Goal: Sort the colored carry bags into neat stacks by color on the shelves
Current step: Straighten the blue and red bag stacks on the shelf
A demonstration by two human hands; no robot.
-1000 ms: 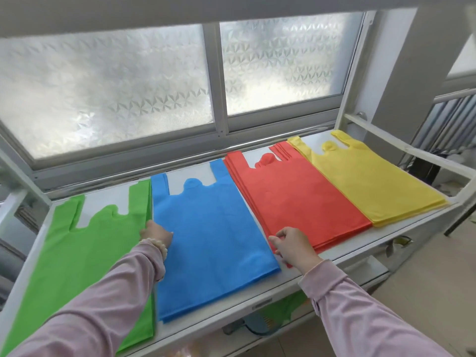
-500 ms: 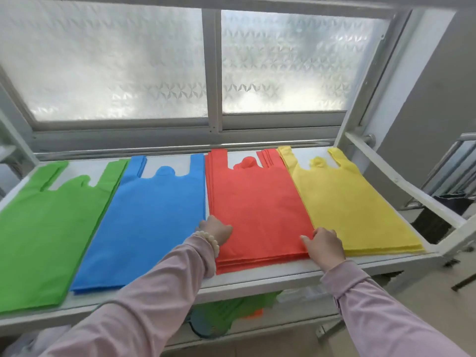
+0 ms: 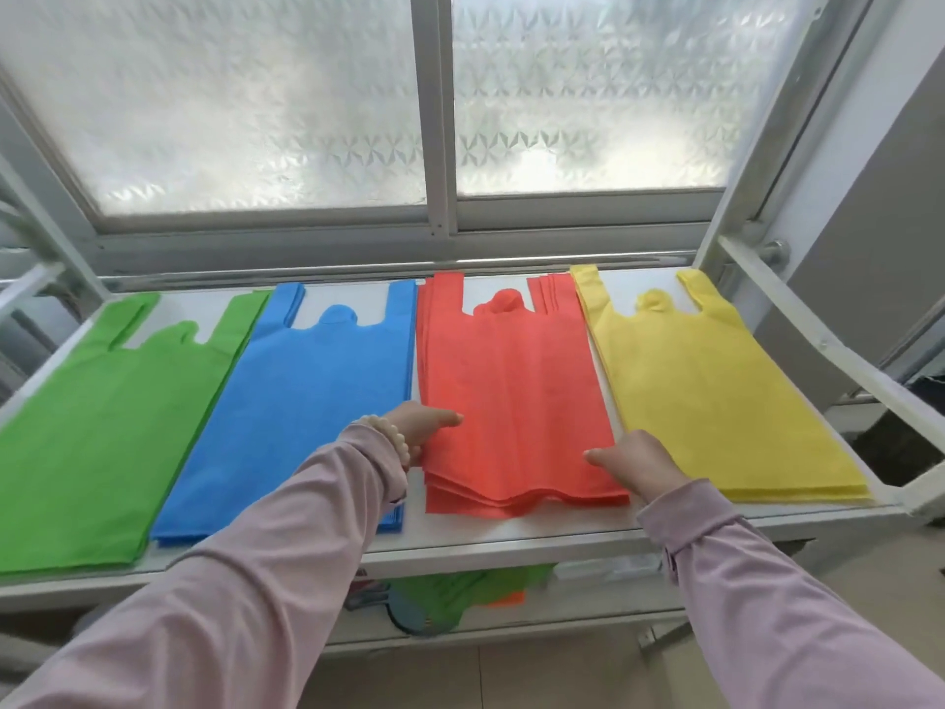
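Bright, soft daylight comes through the frosted window (image 3: 255,120) behind the shelf (image 3: 511,534), washing the panes nearly white. Shadows are faint. Wide-angle distortion bows the outer edges. The sleeves (image 3: 230,606) near the bottom corners look soft.

a window (image 3: 230,110) of frosted, patterned glass is seen at the back, divided into two panes by an upright grey bar (image 3: 434,120). below the panes a grey sill rail (image 3: 332,248) is run from side to side. a plain grey wall (image 3: 879,186) is seen at the right, and a round metal bolt (image 3: 774,250) just beside the window's right frame. pale floor tiles (image 3: 511,678) are shown at the bottom. a dark object (image 3: 905,442), too dim to be identified, is seen low at the right.
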